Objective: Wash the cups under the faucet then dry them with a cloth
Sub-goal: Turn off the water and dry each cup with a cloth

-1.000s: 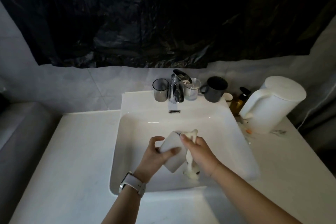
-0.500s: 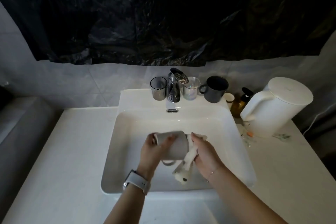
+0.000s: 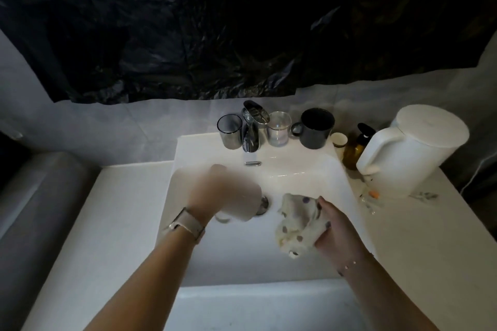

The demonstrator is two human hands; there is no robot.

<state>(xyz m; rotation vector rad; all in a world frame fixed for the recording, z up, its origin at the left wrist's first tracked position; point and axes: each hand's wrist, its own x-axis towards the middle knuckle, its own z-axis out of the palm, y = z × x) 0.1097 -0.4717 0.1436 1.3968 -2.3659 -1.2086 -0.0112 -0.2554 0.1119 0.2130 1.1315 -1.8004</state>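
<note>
- Since half a second ago the two hands have come apart: then the cloth was pressed against the cup, and now the cup sits to the left over the basin and the cloth to the right, with a clear gap between them.
- Left hand (image 3: 215,191), motion-blurred, grips the beige mug (image 3: 246,205) from above; the mug lies tilted, its handle hanging below, over the left half of the sink (image 3: 330,169) and partly covering the drain (image 3: 265,203).
- How each finger lies on the mug I cannot tell through the blur.
- Right hand (image 3: 337,231) holds a bunched cream cloth with dark dots (image 3: 298,220), fingers curled round it, above the right half of the basin.
- A pale watch (image 3: 185,224) is strapped on the left wrist; a thin bracelet (image 3: 349,266) circles the right.
- On the back ledge stand, left to right, a smoky glass tumbler (image 3: 229,131), the chrome faucet (image 3: 252,126), a clear glass (image 3: 279,129) and a dark mug (image 3: 316,127) with its handle to the left.
- Right of the sink, on the white counter (image 3: 430,250), are a small round container (image 3: 339,140), an amber pump bottle (image 3: 356,149) and a white kettle (image 3: 414,150).
- Black plastic sheeting (image 3: 242,21) covers the wall above.
</note>
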